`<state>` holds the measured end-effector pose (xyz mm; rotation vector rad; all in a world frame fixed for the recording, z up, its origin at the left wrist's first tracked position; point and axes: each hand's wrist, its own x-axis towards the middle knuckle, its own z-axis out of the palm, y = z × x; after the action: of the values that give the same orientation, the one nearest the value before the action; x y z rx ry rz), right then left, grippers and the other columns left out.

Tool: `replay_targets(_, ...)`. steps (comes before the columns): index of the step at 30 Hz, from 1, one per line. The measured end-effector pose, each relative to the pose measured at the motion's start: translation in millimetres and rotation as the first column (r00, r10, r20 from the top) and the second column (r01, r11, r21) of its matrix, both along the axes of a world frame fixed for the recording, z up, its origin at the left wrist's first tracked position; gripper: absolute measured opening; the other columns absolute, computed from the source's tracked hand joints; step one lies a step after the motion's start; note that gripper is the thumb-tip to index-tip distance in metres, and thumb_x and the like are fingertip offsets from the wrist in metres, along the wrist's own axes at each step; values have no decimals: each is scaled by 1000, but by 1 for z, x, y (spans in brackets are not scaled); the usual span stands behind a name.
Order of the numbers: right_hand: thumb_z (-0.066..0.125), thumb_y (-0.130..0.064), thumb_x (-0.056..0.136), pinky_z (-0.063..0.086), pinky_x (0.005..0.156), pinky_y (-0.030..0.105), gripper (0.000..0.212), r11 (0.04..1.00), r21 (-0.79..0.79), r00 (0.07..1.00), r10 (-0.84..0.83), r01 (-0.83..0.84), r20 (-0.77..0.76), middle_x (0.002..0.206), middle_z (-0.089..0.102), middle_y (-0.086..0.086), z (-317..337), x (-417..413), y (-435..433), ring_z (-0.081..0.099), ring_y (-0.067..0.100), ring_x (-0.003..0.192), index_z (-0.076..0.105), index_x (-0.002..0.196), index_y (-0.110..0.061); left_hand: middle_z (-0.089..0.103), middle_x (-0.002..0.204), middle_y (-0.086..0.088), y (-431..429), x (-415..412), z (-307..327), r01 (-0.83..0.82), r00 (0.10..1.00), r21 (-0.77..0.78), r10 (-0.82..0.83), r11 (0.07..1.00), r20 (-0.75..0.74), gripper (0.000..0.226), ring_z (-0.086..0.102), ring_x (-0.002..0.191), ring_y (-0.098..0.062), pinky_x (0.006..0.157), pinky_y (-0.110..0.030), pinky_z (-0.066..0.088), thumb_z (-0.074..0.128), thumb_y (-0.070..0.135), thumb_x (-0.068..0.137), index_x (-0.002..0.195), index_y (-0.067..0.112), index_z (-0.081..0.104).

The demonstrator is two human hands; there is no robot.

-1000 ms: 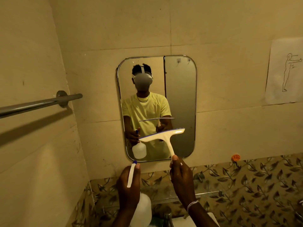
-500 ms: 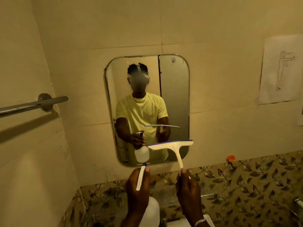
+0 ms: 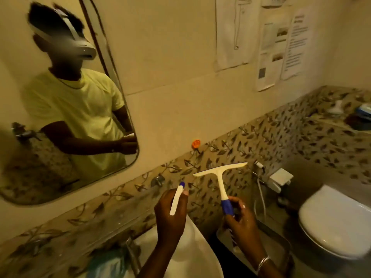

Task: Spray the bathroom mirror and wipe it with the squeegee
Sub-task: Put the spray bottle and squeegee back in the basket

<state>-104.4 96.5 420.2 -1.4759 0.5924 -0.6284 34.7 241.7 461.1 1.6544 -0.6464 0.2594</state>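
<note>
Blue squeegee (image 3: 221,182) grip sits inside right hand (image 3: 240,217) fingers (image 3: 239,200).

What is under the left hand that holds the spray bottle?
Under the left hand the spray bottle shows its white body, above the washbasin. The hand covers the bottle's neck, and the bottle hides part of the basin.

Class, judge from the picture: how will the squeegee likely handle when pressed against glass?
The squeegee probably feels light: the right hand holds it upright by the handle's end alone. Its thin plastic head looks stiff. The blue grip likely resists slipping.
</note>
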Motion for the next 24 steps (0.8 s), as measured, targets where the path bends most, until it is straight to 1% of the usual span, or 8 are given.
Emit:
replay_targets(2,68,9,92,61,69,33,45,996,50,997,-69,71,-47,109,74,9,-14,-24,-26,71,30,89,67,128,-19,67,71,5,-27,-10,-15,38,999,83,-39,996,8,16,67,67,-17,54,-23,50,63,51,92,83,38,69)
replay_targets(5,74,5,90,57,81,29,47,983,84,977,-146,160,-152,118,74,-1,-40,-59,-68,70,20,106,70,128,-21,68,73,7,-68,-28,-43,114,992,161,-104,980,-71,11,68,70,-13,54,-14,49,69,55,87,85,44,69)
replay_targets(8,78,2,87,57,75,17,44,980,56,951,-171,192,-258,114,75,-9,-73,-87,-104,69,7,107,73,116,-31,70,78,10,-103,-45,-75,157,971,242,-106,957,-212,21,69,75,-11,61,-11,51,76,56,80,87,37,71)
replay_targets(12,78,-4,89,55,70,5,39,976,19,909,-194,216,-368,112,74,-14,-128,-113,-144,68,4,108,73,114,-34,62,72,10,-144,-68,-119,199,931,358,-62,912,-359,30,61,70,-7,59,-22,43,84,44,78,67,33,58)
replay_targets(14,78,-8,90,55,71,8,40,977,-2,880,-191,211,-435,114,73,-12,-157,-121,-164,68,6,108,73,120,-33,63,75,12,-160,-78,-145,233,913,418,-49,878,-406,27,61,72,-3,60,-20,43,83,48,77,77,30,64)
replay_targets(18,81,-10,88,51,76,13,41,983,-51,823,-174,174,-541,114,68,-2,-210,-124,-201,67,15,104,69,116,-37,64,85,16,-178,-84,-203,338,894,525,-92,781,-438,31,67,84,-10,76,-32,56,78,50,81,98,24,73)
replay_targets(22,84,-12,85,51,91,24,42,990,-128,769,-130,63,-626,111,65,-7,-264,-114,-231,62,13,105,73,125,-17,66,91,17,-195,-82,-253,411,885,589,-151,696,-439,26,64,85,0,69,-10,50,78,46,84,102,28,73)
replay_targets(24,83,-13,85,53,99,31,40,986,-165,743,-104,-8,-661,115,72,1,-289,-104,-242,65,15,107,76,124,-14,61,85,24,-208,-82,-275,419,889,624,-159,660,-429,16,60,81,10,63,-4,48,78,42,86,97,35,69)
